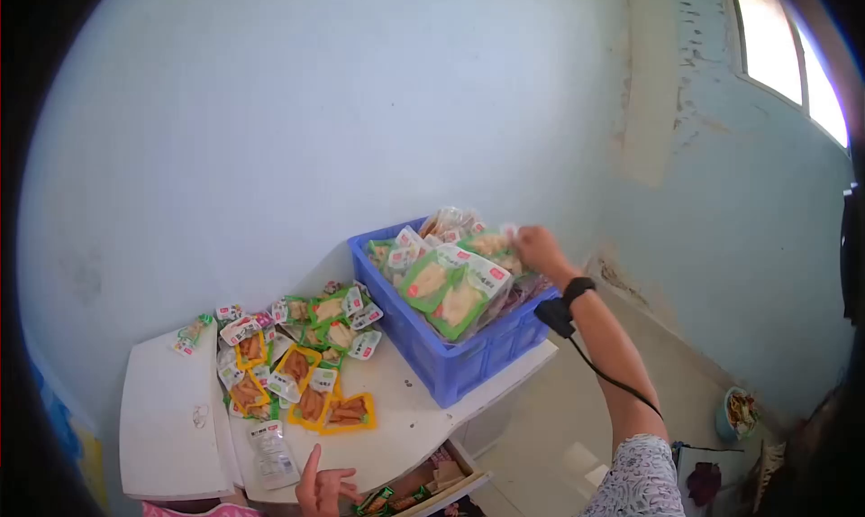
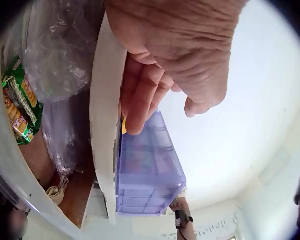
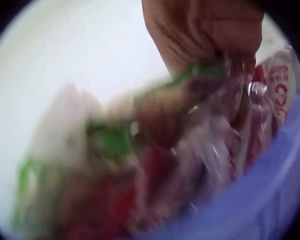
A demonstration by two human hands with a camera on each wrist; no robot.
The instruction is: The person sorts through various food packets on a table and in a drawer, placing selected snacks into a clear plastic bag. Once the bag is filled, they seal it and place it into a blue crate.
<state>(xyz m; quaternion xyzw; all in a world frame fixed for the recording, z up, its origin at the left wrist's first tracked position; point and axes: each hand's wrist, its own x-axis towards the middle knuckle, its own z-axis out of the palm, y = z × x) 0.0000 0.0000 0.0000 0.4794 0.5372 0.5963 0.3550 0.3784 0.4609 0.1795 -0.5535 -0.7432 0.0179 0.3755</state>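
Observation:
A blue plastic crate (image 1: 468, 368) stands on the white table (image 1: 387, 404), heaped with clear and green vacuum-sealed food packets (image 1: 441, 287). At the crate's right back side my right hand (image 1: 538, 251) grips the edge of a green-edged food packet (image 1: 489, 244). In the right wrist view that packet (image 3: 160, 107) is blurred beneath the hand (image 3: 205, 30). My left hand (image 1: 324, 488), empty, hovers at the table's front edge with its index finger extended and the others loosely bent. Beside it lies a white and clear packet (image 1: 272, 456).
Left of the crate lies a pile of yellow-trimmed packets (image 1: 297, 366) and green packets (image 1: 329, 310). An open drawer (image 1: 468, 476) below the table front holds green snack packets (image 2: 22, 102) and clear plastic (image 2: 60, 55). A bowl (image 1: 737, 415) sits low at the right.

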